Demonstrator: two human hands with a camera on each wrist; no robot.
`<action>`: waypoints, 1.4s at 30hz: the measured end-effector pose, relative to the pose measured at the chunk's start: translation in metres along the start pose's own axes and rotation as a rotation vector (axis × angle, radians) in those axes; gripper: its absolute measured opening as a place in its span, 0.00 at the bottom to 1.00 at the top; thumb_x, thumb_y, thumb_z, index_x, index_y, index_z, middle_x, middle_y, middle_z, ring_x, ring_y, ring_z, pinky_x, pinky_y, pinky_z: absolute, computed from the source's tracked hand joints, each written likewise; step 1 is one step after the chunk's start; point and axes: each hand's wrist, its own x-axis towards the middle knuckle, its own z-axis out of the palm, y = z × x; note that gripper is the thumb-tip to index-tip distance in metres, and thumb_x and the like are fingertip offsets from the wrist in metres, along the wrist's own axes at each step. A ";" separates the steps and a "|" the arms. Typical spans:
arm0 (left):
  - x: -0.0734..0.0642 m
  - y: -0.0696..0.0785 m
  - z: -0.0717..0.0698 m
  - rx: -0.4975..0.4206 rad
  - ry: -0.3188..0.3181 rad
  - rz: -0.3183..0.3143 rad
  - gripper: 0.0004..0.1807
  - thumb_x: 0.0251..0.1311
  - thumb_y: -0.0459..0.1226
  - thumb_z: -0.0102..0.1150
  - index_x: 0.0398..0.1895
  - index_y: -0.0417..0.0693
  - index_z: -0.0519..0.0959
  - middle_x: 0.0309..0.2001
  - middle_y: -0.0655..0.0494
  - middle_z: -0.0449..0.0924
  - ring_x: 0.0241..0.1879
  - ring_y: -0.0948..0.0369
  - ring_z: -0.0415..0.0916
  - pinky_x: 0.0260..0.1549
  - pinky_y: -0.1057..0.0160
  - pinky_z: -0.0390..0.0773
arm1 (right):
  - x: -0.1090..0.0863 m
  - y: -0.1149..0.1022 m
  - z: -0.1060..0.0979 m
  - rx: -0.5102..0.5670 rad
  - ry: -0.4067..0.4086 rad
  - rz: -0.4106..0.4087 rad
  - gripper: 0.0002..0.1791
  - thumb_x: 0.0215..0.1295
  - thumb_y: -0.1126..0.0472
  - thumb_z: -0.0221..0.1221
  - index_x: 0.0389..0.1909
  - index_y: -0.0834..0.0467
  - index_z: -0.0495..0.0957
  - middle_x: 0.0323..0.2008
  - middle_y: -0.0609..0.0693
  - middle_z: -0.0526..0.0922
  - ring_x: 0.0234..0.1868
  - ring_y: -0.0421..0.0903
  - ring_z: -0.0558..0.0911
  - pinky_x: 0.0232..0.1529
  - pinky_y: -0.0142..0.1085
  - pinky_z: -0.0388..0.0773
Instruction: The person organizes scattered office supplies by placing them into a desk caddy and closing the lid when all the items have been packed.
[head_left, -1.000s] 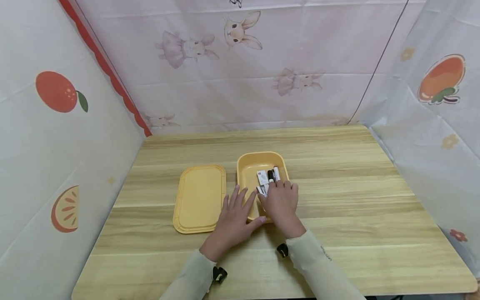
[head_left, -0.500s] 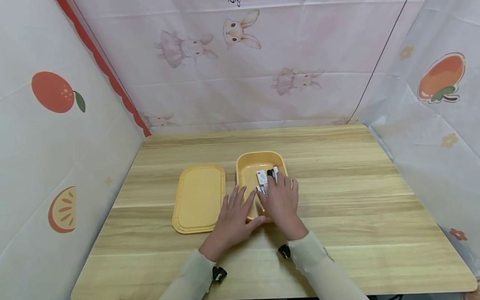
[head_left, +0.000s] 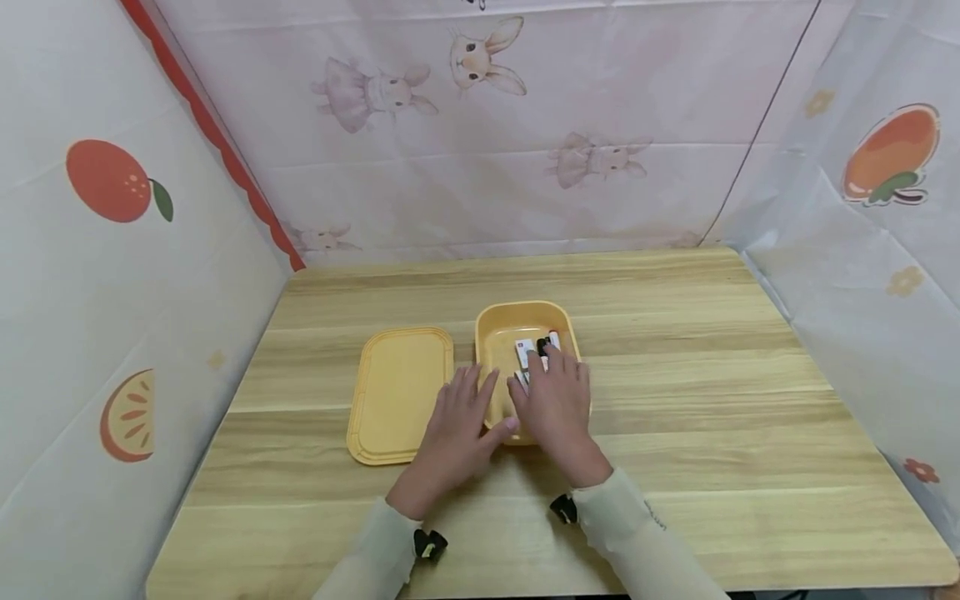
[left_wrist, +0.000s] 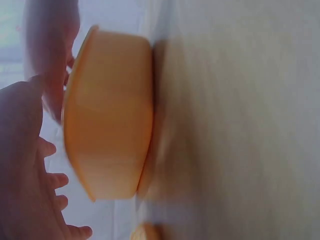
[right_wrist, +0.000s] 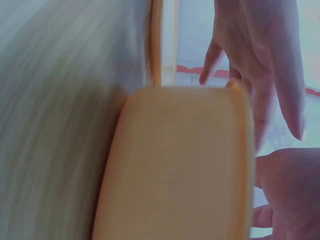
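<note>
An open yellow box point(head_left: 517, 315) stands on the table in the head view. In it lie a small white carton point(head_left: 524, 350), a black-capped pen point(head_left: 543, 346), a white pen with a red end point(head_left: 554, 338) and another white item point(head_left: 522, 380). My right hand point(head_left: 557, 407) is over the box's near right part, fingers reaching above these things and partly hiding them. Nothing shows gripped in it. My left hand point(head_left: 457, 425) hovers at the near left rim, fingers spread. In the left wrist view, the left hand point(left_wrist: 25, 170) is apart from the box wall point(left_wrist: 107, 115).
A flat yellow lid point(head_left: 401, 396) lies on the wooden table point(head_left: 720, 400) just left of the box. Printed cloth walls point(head_left: 480, 183) stand at the back and both sides. A black clip-like piece point(head_left: 430, 544) sits by the left sleeve, another point(head_left: 564, 509) by the right.
My left hand has drawn slightly left and away from the box's rim. My right hand has shifted a little, its fingers raised slightly over the white things. Box and lid stay in place.
</note>
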 end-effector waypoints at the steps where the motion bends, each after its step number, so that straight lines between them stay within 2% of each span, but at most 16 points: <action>1: 0.000 -0.004 -0.003 -0.013 0.025 -0.004 0.44 0.72 0.67 0.34 0.82 0.55 0.48 0.81 0.46 0.46 0.81 0.46 0.37 0.76 0.40 0.46 | 0.000 -0.002 -0.001 0.013 0.008 -0.001 0.30 0.70 0.42 0.58 0.63 0.58 0.76 0.65 0.61 0.73 0.64 0.61 0.72 0.64 0.54 0.65; 5: -0.003 -0.020 -0.015 -0.062 0.100 -0.054 0.41 0.74 0.62 0.39 0.82 0.50 0.50 0.81 0.45 0.47 0.81 0.48 0.35 0.76 0.40 0.46 | -0.001 -0.015 -0.004 0.042 0.019 -0.008 0.29 0.71 0.43 0.57 0.63 0.58 0.76 0.65 0.60 0.73 0.64 0.60 0.73 0.66 0.54 0.67; 10: -0.009 -0.043 -0.030 -0.094 0.125 -0.145 0.42 0.74 0.62 0.39 0.82 0.51 0.47 0.81 0.45 0.44 0.81 0.46 0.33 0.76 0.38 0.44 | -0.006 -0.038 -0.002 0.053 0.020 -0.017 0.28 0.72 0.43 0.55 0.62 0.57 0.76 0.65 0.57 0.73 0.65 0.58 0.73 0.67 0.51 0.69; 13: -0.013 -0.057 -0.038 -0.101 0.156 -0.184 0.42 0.74 0.62 0.40 0.82 0.49 0.48 0.80 0.43 0.45 0.81 0.43 0.35 0.74 0.36 0.46 | -0.011 -0.053 0.001 0.063 0.033 -0.054 0.26 0.72 0.43 0.54 0.61 0.57 0.77 0.63 0.57 0.75 0.64 0.57 0.74 0.67 0.50 0.70; 18: -0.021 -0.080 -0.047 -0.089 0.197 -0.238 0.44 0.74 0.63 0.37 0.81 0.43 0.49 0.79 0.38 0.46 0.80 0.40 0.38 0.74 0.35 0.46 | -0.021 -0.072 0.008 0.086 0.084 -0.144 0.24 0.72 0.46 0.54 0.58 0.59 0.79 0.59 0.56 0.77 0.57 0.54 0.76 0.59 0.45 0.76; 24: -0.029 -0.109 -0.050 -0.042 0.247 -0.289 0.44 0.75 0.61 0.39 0.78 0.35 0.52 0.76 0.32 0.51 0.77 0.38 0.45 0.73 0.35 0.47 | -0.027 -0.093 0.024 0.057 0.138 -0.221 0.21 0.72 0.47 0.54 0.53 0.59 0.81 0.53 0.55 0.79 0.51 0.51 0.77 0.43 0.38 0.81; 28: -0.033 -0.124 -0.050 -0.002 0.278 -0.324 0.42 0.75 0.57 0.42 0.75 0.31 0.56 0.73 0.31 0.56 0.75 0.37 0.49 0.72 0.34 0.49 | -0.028 -0.104 0.035 -0.018 0.160 -0.266 0.22 0.72 0.45 0.54 0.50 0.59 0.81 0.52 0.54 0.79 0.51 0.50 0.77 0.44 0.36 0.81; 33: -0.036 -0.136 -0.047 0.010 0.236 -0.394 0.41 0.76 0.57 0.41 0.76 0.32 0.55 0.74 0.28 0.53 0.75 0.32 0.46 0.72 0.33 0.46 | -0.025 -0.116 0.050 -0.106 0.090 -0.279 0.28 0.74 0.41 0.51 0.55 0.62 0.77 0.54 0.56 0.76 0.55 0.52 0.74 0.57 0.39 0.75; 37: -0.037 -0.143 -0.045 0.019 0.184 -0.412 0.42 0.77 0.58 0.36 0.77 0.32 0.53 0.75 0.27 0.51 0.75 0.31 0.44 0.72 0.32 0.45 | -0.020 -0.121 0.060 -0.192 -0.001 -0.285 0.34 0.76 0.39 0.46 0.61 0.65 0.74 0.58 0.59 0.75 0.59 0.54 0.72 0.66 0.43 0.66; 40: -0.038 -0.147 -0.045 0.031 0.156 -0.416 0.42 0.77 0.58 0.33 0.76 0.30 0.52 0.75 0.26 0.50 0.75 0.31 0.43 0.71 0.31 0.44 | -0.017 -0.123 0.066 -0.287 -0.019 -0.298 0.35 0.77 0.40 0.44 0.63 0.68 0.73 0.57 0.61 0.77 0.60 0.54 0.72 0.68 0.44 0.64; 42: -0.038 -0.148 -0.045 0.040 0.135 -0.427 0.42 0.78 0.58 0.32 0.76 0.30 0.52 0.75 0.26 0.50 0.75 0.31 0.42 0.72 0.31 0.44 | -0.014 -0.123 0.068 -0.340 -0.011 -0.296 0.34 0.78 0.42 0.44 0.62 0.69 0.73 0.54 0.60 0.78 0.57 0.54 0.73 0.65 0.43 0.66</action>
